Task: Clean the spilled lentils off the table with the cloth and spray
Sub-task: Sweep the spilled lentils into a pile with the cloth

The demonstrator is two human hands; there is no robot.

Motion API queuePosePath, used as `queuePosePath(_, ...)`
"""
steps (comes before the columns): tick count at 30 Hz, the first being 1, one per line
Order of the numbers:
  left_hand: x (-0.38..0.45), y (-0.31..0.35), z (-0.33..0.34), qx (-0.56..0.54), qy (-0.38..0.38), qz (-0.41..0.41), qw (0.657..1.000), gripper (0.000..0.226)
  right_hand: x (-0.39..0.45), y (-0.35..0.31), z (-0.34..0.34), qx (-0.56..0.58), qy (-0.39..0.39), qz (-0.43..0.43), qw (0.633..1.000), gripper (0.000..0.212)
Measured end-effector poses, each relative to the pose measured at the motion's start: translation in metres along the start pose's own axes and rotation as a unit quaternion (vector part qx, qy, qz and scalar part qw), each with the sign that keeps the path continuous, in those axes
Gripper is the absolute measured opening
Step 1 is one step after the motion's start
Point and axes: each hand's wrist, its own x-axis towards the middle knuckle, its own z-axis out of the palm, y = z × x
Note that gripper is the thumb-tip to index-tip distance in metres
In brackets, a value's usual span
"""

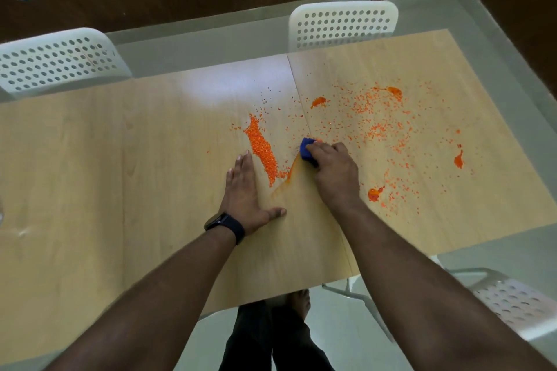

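Orange lentils lie spilled on the light wooden table [120, 159]. A dense ridge of lentils [261, 151] runs diagonally near the middle, and loose lentils [379, 126] with several wet orange blobs spread to the right. My right hand [333, 172] grips a blue cloth [306, 147] pressed on the table just right of the ridge; only the cloth's far end shows. An orange smear [291, 173] trails from the cloth toward me. My left hand [245, 193] lies flat on the table, fingers straight, just left of the ridge. No spray bottle is in view.
Two white perforated chairs stand at the table's far side, one at the left [57, 59] and one at the right [342, 25]. A third chair [509, 301] sits at the near right corner. The table's near edge [271, 300] is just above my legs.
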Motion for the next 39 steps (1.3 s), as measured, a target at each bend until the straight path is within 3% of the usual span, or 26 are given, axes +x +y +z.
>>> queuePosePath(5,0.005,-0.007,-0.009,-0.005,-0.017,0.004,1.0,0.158,-0.048,-0.025,0.0,0.058,0.029,-0.03,0.997,0.057)
queuePosePath(9,0.013,-0.021,-0.021,-0.011,-0.021,0.03,0.999,0.161,-0.088,-0.044,0.025,0.029,-0.012,-0.14,0.99,0.049)
queuePosePath(11,0.017,-0.028,-0.025,-0.002,-0.03,0.037,0.999,0.163,-0.085,-0.047,0.037,0.008,-0.024,-0.148,0.989,0.054)
queuePosePath(17,0.026,-0.031,-0.033,0.011,-0.048,0.052,0.997,0.172,-0.006,-0.041,0.023,-0.002,0.017,-0.021,1.0,0.044)
queuePosePath(23,0.027,-0.034,-0.039,0.013,-0.047,0.055,0.997,0.172,0.001,-0.046,0.008,0.057,0.049,0.049,0.996,0.06)
queuePosePath(26,0.032,-0.039,-0.047,0.023,-0.028,0.05,0.998,0.169,-0.031,-0.064,0.017,0.075,0.051,-0.023,0.996,0.058)
queuePosePath(29,0.042,-0.044,-0.057,0.033,-0.025,0.046,0.998,0.166,-0.05,-0.079,0.04,0.033,0.005,-0.118,0.992,0.046)
queuePosePath(31,0.049,-0.046,-0.061,0.035,-0.032,0.046,0.998,0.165,-0.045,-0.083,0.051,0.001,-0.016,-0.144,0.989,0.049)
queuePosePath(34,0.057,-0.047,-0.064,0.053,-0.041,0.047,0.997,0.17,-0.018,-0.081,0.047,-0.026,-0.007,-0.098,0.995,0.049)
queuePosePath(39,0.057,-0.049,-0.066,0.057,-0.052,0.051,0.996,0.17,0.031,-0.067,0.028,0.008,0.008,0.058,0.998,0.05)
